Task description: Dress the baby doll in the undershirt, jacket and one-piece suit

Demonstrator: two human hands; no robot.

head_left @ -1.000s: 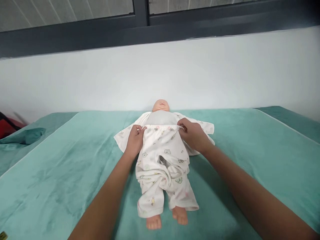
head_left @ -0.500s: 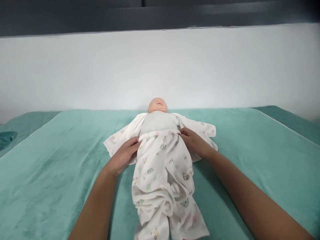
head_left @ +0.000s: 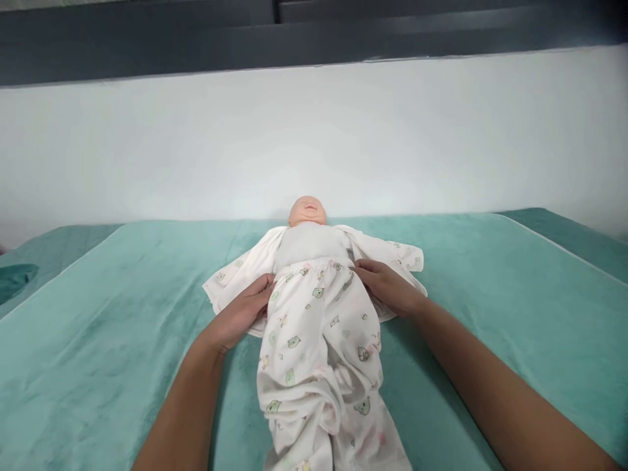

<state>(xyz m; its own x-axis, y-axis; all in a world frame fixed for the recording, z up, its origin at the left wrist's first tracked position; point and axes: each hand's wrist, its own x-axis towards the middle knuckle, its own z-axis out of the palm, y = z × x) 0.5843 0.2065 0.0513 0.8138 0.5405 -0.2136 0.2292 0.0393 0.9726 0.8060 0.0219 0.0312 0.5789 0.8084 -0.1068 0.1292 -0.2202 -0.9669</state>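
Note:
A baby doll (head_left: 307, 210) lies on its back, head toward the wall, its torso covered in plain pale cloth. White pants (head_left: 304, 327) with a bear print cover its lower body, the legs bunched in folds. Both hands are at the pants' waistband. My left hand (head_left: 248, 307) is closed on its left-hand edge, with the fingertips partly hidden by cloth. On the opposite side, my right hand (head_left: 385, 284) pinches the waistband edge. An open white printed jacket (head_left: 245, 261) spreads out under the doll, sleeves to either side.
A teal plush cover (head_left: 122, 340) lies beneath everything. Behind the doll rises a white wall (head_left: 314, 137), topped by a dark ledge (head_left: 196, 39). Darker teal fabric (head_left: 564, 232) shows at the far right, and a dark teal item (head_left: 17, 280) at the far left.
The view has tilted up slightly. Both hands remain at the waistband, which sits marginally lower on the doll's torso in the picture.

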